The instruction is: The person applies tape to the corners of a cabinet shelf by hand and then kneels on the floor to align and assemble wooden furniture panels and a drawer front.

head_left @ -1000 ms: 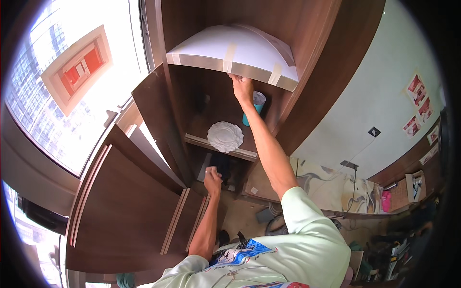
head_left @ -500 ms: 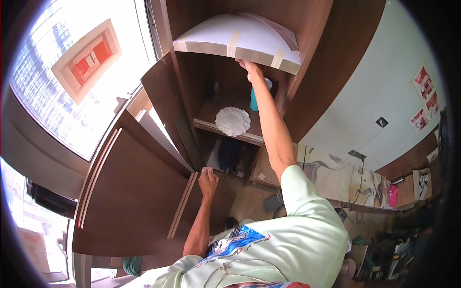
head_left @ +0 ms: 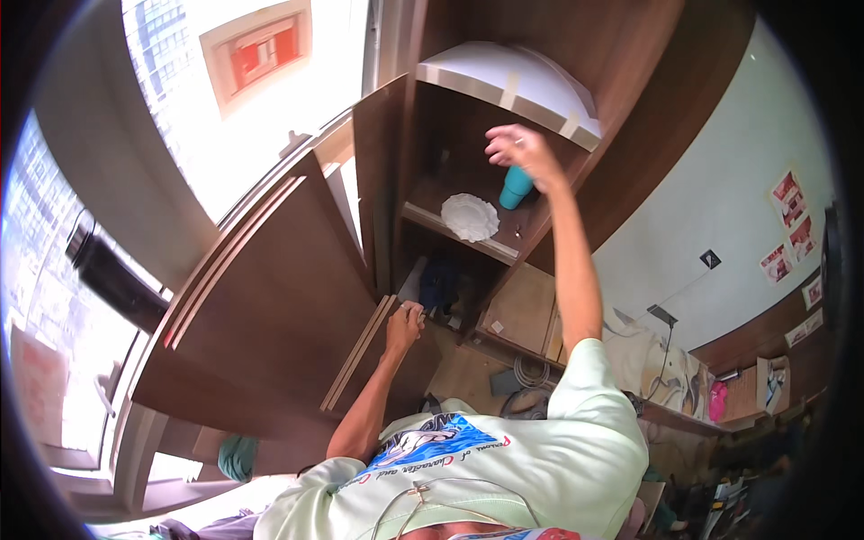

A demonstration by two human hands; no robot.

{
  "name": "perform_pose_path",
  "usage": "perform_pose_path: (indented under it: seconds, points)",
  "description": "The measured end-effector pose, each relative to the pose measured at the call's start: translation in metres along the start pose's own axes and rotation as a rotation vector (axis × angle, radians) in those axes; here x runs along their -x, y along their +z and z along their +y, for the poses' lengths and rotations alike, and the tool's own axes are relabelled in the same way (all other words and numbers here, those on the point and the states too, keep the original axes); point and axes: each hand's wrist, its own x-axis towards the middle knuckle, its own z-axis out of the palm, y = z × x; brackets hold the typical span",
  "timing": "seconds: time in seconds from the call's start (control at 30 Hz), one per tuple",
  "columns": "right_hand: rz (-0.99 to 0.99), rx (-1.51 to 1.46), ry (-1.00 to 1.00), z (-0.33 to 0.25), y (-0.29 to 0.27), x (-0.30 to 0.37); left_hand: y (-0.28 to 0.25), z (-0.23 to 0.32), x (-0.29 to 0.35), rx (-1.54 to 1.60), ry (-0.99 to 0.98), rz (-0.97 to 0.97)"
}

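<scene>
My right hand point(head_left: 524, 158), slightly blurred, is in front of the cabinet opening, fingers loosely bent and apart, with nothing visible in them. Just below it a turquoise tumbler point(head_left: 515, 189) stands on the brown shelf point(head_left: 423, 211), partly hidden by the hand. Beside the tumbler, at the shelf's front edge, lies a round white object with a ruffled rim point(head_left: 470, 217). My left hand point(head_left: 405, 326) is closed at the top corner of the brown panels with pale edges point(head_left: 355, 355). Whatever its fingers hold is too small to make out.
Above the opening, a curved white sheet point(head_left: 513, 72) is taped along a shelf edge. A brown cabinet door point(head_left: 378, 162) hangs open at the left. Larger brown panels point(head_left: 261, 270) lean by the window. A cable runs to a wall socket point(head_left: 710, 259) on the right.
My right hand has come away from the taped shelf edge, moving down in front of the tumbler, its fingers now apart. The head view has shifted. My left hand stays by the panel corner.
</scene>
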Motion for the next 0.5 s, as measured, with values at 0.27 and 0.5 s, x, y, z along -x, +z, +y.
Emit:
perform_pose_path:
  seconds: [0.27, 0.5]
  points:
    - [0.305, 0.299, -0.043, -0.010, -0.156, -0.078, -0.031, -0.016, 0.041, -0.040, -0.055, -0.035]
    - [0.437, 0.968, -0.152, 0.043, -0.328, -0.187, 0.001, -0.027, 0.002, -0.019, -0.006, 0.039]
